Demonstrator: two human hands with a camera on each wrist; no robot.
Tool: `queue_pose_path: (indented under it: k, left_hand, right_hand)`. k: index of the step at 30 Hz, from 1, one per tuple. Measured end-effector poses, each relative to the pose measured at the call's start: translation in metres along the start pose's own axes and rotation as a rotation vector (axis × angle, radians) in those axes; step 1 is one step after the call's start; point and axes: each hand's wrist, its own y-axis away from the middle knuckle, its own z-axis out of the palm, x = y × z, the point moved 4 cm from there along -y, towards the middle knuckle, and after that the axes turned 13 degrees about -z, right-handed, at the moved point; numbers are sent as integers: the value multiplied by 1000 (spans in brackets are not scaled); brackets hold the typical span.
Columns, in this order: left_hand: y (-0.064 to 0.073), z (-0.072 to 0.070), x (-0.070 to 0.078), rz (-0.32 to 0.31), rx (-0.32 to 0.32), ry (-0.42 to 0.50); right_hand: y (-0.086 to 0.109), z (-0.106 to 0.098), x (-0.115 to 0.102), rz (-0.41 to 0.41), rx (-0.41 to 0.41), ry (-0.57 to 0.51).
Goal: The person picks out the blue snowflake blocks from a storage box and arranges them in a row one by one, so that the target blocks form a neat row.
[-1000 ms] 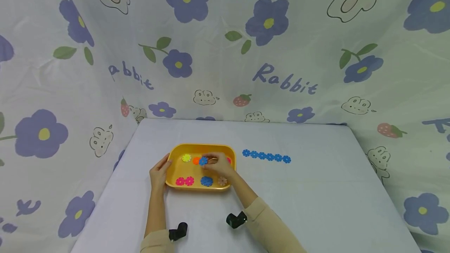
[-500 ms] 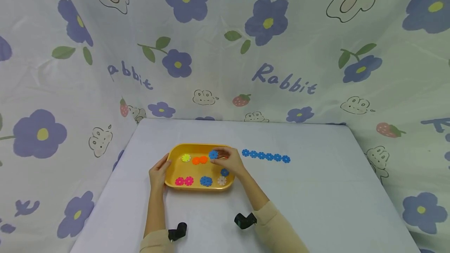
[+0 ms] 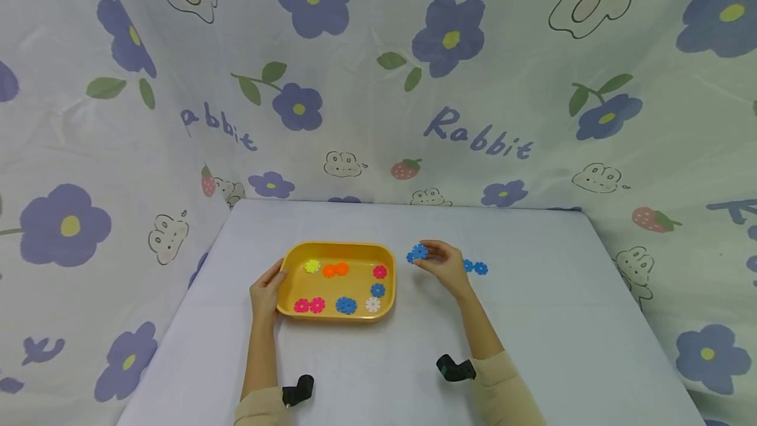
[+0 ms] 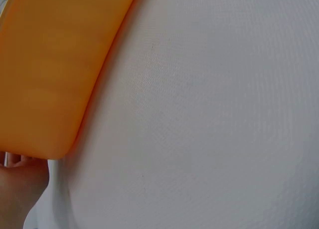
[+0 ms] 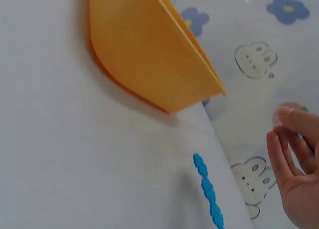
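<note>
My right hand (image 3: 446, 269) pinches a blue snowflake disc (image 3: 420, 252) between thumb and fingers. It hovers over the left end of a row of blue snowflake discs (image 3: 481, 268) on the table, hiding the row's middle. In the right wrist view the right hand (image 5: 299, 164) has its fingertips together, and the disc cannot be made out there. The row (image 5: 209, 191) lies on the cloth. My left hand (image 3: 266, 289) grips the left side of the yellow tray (image 3: 337, 319), thumb at the rim; in the left wrist view its fingers meet the tray (image 4: 55, 74) from outside.
Inside the tray lie a yellow disc (image 3: 312, 267), orange discs (image 3: 335, 270), pink discs (image 3: 309, 306), blue discs (image 3: 346, 306) and a white disc (image 3: 372, 304). A white cloth (image 3: 562, 334) covers the table. Patterned curtains (image 3: 367, 117) stand behind and at both sides.
The right hand has lifted a blue disc out of the tray and carried it rightward to the blue row. The left hand stays at the tray.
</note>
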Motion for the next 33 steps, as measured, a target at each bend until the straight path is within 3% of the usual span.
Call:
queue_pose_path:
  k: [6, 12, 18, 23, 33]
  left_hand:
    - [1, 1, 0, 3, -9, 17]
    - [1, 0, 0, 12, -3, 17]
    - [0, 1, 1, 15, -12, 13]
    - [0, 2, 2, 10, -17, 26]
    - [2, 1, 1, -10, 1, -12]
  right_hand:
    - [11, -44, -6, 9, 87, -4]
    - [24, -78, -9, 50, 173, 78]
    - [38, -109, 17, 90, 271, 82]
    - [47, -130, 48, 90, 327, 154]
    - [56, -149, 70, 204, 315, 346]
